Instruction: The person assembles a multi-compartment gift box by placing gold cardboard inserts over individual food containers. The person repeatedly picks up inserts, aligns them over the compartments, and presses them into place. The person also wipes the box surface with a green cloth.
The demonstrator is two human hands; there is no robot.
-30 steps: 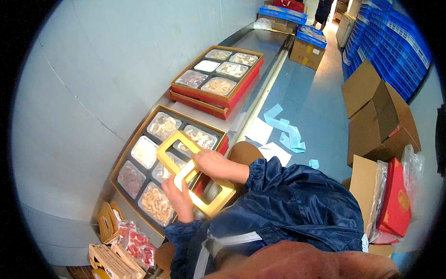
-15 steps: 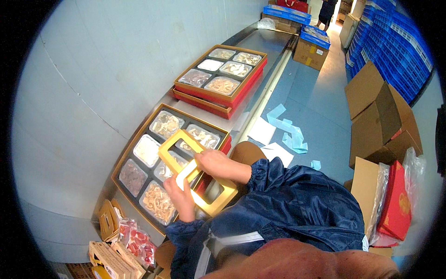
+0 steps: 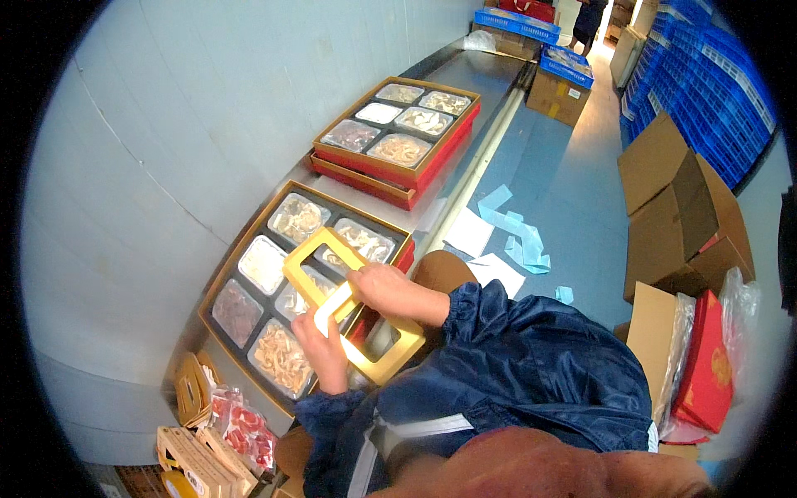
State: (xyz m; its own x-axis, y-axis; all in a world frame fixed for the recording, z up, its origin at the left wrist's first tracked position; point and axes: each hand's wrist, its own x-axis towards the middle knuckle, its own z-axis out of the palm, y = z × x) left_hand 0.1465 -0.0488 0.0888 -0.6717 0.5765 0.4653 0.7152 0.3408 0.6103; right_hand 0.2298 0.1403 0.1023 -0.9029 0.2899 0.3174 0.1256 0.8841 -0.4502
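Note:
Both my hands hold a gold card frame (image 3: pixel 301 284) with two window cut-outs, bent across its middle. My left hand (image 3: pixel 324 355) grips its near left edge, thumb and fingers closing on the card near the fold. On the other side my right hand (image 3: pixel 386 290) pinches it at the fold, its fingertips partly hidden. The frame is tilted above a gold-rimmed box with a dark divided insert (image 3: pixel 270 305). In that box sit several clear-wrapped trays of dried food, among them pale strips (image 3: pixel 282 357), dark pieces (image 3: pixel 237 312) and a white tray (image 3: pixel 263 264).
Beyond is a stack of red and gold boxes (image 3: pixel 457 141) on the metal bench. Red packets (image 3: pixel 249 432) and folded cardboard (image 3: pixel 195 456) lie lower left. At right stand an open carton (image 3: pixel 664 228) and blue crates (image 3: pixel 701 79). Paper (image 3: pixel 469 231) litters the floor; a person (image 3: pixel 588 23) stands far off.
Hands and gold frame stay almost exactly where they were. The view has shifted very slightly.

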